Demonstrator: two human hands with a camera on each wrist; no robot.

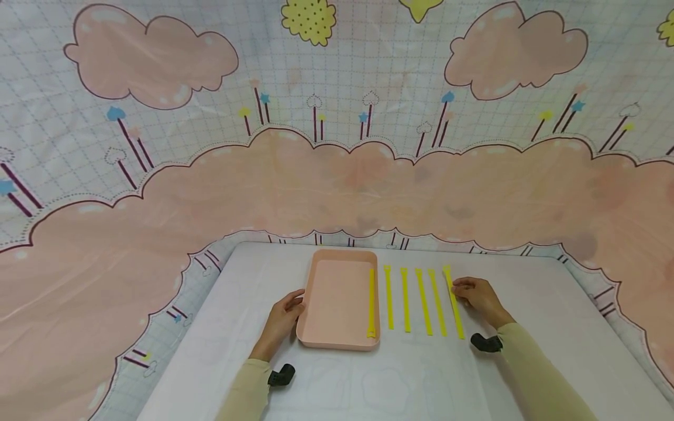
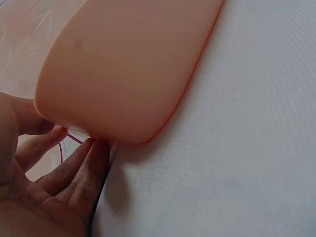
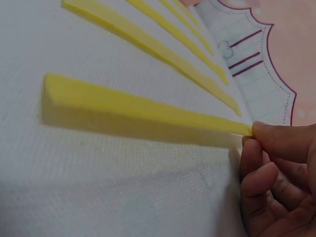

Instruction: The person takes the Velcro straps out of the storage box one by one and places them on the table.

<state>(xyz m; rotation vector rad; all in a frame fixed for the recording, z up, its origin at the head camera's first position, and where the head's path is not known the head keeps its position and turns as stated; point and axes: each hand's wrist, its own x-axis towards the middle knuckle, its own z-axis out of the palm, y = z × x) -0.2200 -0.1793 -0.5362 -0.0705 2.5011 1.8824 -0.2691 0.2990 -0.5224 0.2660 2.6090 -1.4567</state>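
Observation:
My right hand (image 1: pixel 476 297) pinches a long, flat yellow strip (image 3: pixel 133 108) between thumb and finger, near one end, as the right wrist view shows. That strip is the rightmost of a row, and a shadow lies under it on the cloth. My left hand (image 1: pixel 281 318) holds the left side of a shallow pink tray (image 1: pixel 307 304), its thumb at the rim and its fingers against the outer wall. Inside the tray, along its right wall, lies another yellow strip (image 1: pixel 371 304) with a notched end toward me.
Between tray and right hand, several yellow strips (image 1: pixel 405 301) lie side by side on the white tabletop (image 1: pixel 337 386), notched ends pointing away. A patterned cloth (image 1: pixel 368 187) with clouds hangs behind the table. A black device (image 1: pixel 485 343) sits at each wrist.

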